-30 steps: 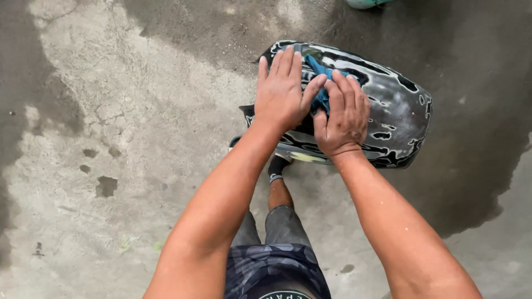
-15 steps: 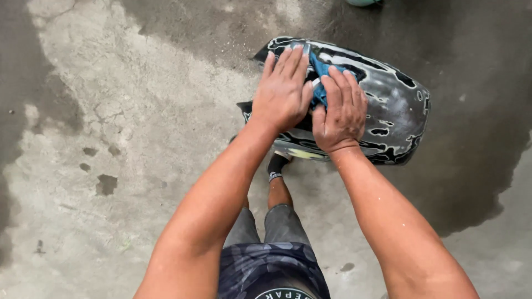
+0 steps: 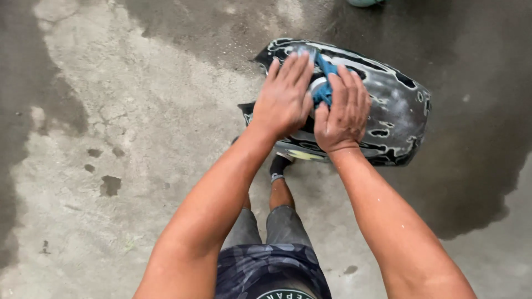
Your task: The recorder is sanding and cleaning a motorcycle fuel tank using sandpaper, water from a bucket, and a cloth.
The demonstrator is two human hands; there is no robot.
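The floor (image 3: 138, 138) is rough grey concrete, cracked and pitted, dry and pale below the left hand and dark with water beyond and to the right of both hands. A few small damp spots sit well off to the left of the left arm. At the far edge, past the fingertips, a bit of a pale green thing (image 3: 363, 3) shows; what it is cannot be told.

Under both hands lies a black curved panel (image 3: 393, 116), soapy and streaked with white foam, resting on the wet concrete. The left hand (image 3: 284, 99) is spread flat on it, fingers together, pressing down and gripping nothing. Right beside it, the right hand (image 3: 341, 111) lies flat with fingers laid over a blue cloth (image 3: 324, 83), which is held against the panel between the two hands. No bucket or bowl can be seen. Below the wrists stand the person's legs in grey trousers (image 3: 280, 224).
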